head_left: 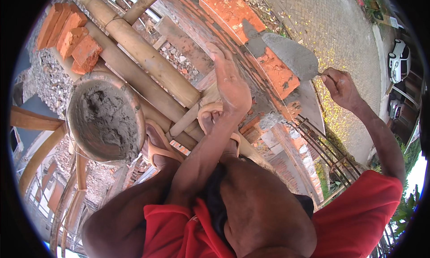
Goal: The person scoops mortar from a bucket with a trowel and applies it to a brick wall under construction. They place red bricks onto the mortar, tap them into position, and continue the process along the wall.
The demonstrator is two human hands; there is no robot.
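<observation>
My right hand (341, 89) grips the handle of a trowel (291, 56), whose grey blade lies over the brick course (275, 79) on the wall, along which a thin string runs. Grey mortar sits between this brick and another orange brick (228, 14) further along. My left hand (228, 76) reaches to the near side of the wall with its fingers stretched out and nothing visible in them; whether its fingertips touch the wall I cannot tell. A round bucket of wet grey mortar (103, 119) stands to the left of my feet.
I squat on bamboo scaffold poles (139, 47). Several loose bricks (67, 38) lie at the upper left. Rubble shows below. Rusty rebar (327, 155) juts beside the wall at right. Beyond are a paved road (340, 38) and parked cars (397, 61).
</observation>
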